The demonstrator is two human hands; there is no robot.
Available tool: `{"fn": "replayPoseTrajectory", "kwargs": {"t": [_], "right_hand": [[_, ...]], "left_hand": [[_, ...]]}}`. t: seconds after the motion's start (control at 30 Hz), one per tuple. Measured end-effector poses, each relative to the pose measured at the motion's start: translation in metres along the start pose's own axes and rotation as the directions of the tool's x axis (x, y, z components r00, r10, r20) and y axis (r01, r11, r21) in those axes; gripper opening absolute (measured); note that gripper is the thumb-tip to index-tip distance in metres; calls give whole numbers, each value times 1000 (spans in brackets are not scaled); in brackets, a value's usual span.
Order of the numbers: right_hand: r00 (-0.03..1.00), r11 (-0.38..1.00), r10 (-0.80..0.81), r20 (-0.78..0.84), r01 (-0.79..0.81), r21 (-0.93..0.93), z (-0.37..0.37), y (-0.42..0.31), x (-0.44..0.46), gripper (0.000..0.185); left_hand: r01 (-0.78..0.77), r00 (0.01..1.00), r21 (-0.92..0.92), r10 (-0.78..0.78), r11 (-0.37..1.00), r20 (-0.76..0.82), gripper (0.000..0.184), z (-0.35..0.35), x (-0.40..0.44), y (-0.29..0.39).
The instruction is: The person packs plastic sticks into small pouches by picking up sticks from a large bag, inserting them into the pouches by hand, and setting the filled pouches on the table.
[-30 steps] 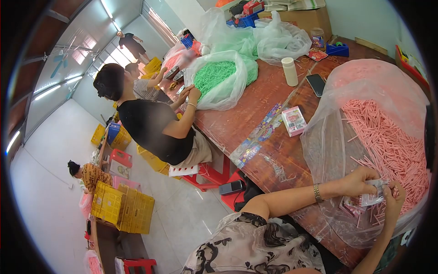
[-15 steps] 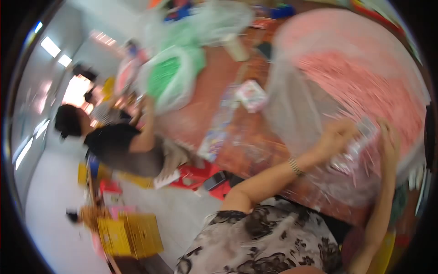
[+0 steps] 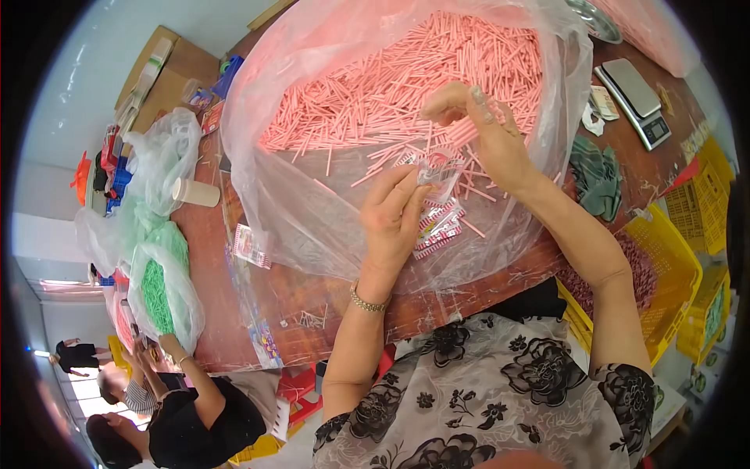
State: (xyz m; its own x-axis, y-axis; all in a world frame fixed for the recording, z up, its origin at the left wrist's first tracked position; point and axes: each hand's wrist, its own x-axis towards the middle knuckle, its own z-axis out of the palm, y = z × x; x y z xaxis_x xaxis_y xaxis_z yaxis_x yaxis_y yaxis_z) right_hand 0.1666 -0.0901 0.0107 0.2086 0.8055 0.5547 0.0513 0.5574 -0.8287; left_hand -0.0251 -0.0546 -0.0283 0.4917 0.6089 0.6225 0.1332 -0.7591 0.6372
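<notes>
My left hand (image 3: 393,209) pinches a small clear printed packet (image 3: 441,166) by its edge, above the near side of a large clear plastic bag (image 3: 305,230). Inside this bag lies a heap of pink sticks (image 3: 391,82). My right hand (image 3: 492,133) is raised over the heap, just right of the packet, its fingers curled round a few pink sticks. Below the packet, red-and-white striped packets (image 3: 439,227) lie on the plastic, with loose sticks around them.
A striped packet (image 3: 251,246) and a white bottle (image 3: 195,193) are on the red table (image 3: 215,281) at left. Beyond sit a bag of green sticks (image 3: 158,297) and a co-worker in black (image 3: 203,422). A scale (image 3: 637,102), green cloth (image 3: 595,178) and yellow crates (image 3: 664,273) are at right.
The view has swung right, bringing the scale and crates into sight. My hands were close together at the packet; now my right hand is apart from it, over the sticks.
</notes>
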Motion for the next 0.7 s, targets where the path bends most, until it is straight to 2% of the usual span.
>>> {"fn": "replayPoseTrajectory", "kwargs": {"t": [0.13,0.23,0.3,0.4,0.5,0.6,0.63,0.7], "right_hand": [[999,999,37,16,-37,-1,11,-8,-3,46],[991,995,84,102,-88,36,15,0,-5,41],[977,991,133,165,-137,10,14,7,-6,38],[918,929,301,257,-222,-295,10,12,-7,37],[945,927,181,271,-72,-367,-2,8,-4,34],[848,837,325,419,-52,-544,-19,-15,10,32],[852,878,346,393,-145,-457,-18,-12,8,25],[855,914,389,342,-314,-255,-12,-2,5,12]], "left_hand": [[-91,996,50,92,995,-14,22,4,0,-4],[111,994,-79,-110,991,19,16,0,-1,9],[171,985,-94,-170,981,23,14,0,-4,10],[208,977,-144,-212,967,-10,13,5,-9,6],[166,980,-187,-182,968,-76,15,3,-8,2],[113,974,-216,-152,970,-171,16,2,-2,-2],[100,969,-224,-146,969,-201,16,2,-3,-2],[216,957,-291,-262,932,-128,16,0,-6,-5]]}}
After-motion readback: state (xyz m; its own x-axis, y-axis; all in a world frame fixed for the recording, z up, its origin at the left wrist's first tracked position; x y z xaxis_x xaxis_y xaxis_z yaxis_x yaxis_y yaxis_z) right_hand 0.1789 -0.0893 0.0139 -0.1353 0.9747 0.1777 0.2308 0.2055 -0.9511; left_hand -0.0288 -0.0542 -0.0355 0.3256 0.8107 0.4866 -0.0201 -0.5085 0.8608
